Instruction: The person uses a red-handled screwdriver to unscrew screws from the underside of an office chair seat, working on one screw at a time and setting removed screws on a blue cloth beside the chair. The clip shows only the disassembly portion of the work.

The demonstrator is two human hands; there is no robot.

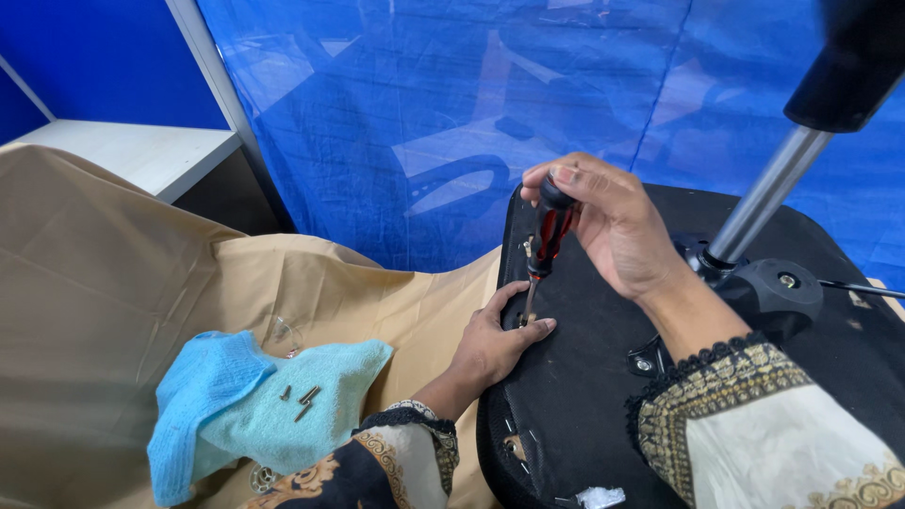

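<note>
Screwdriver (548, 232) upright near chair-base (584, 396) left edge, right hand (613, 226) gripping handle; left hand (492, 344) spread flat, steadying tip; screws (304, 399) on blue towel (255, 410).

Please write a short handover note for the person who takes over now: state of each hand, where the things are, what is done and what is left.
Right hand: grip shut on the screwdriver, held upright, tip down at the seat underside.
Left hand: flat on the seat edge, fingers beside the tip; it holds nothing.
Loose screws: on the blue towel, left of the seat.
Done: I cannot tell whether the screw under the tip is in or out.
Left: that screw, and the screws on the towel.
</note>
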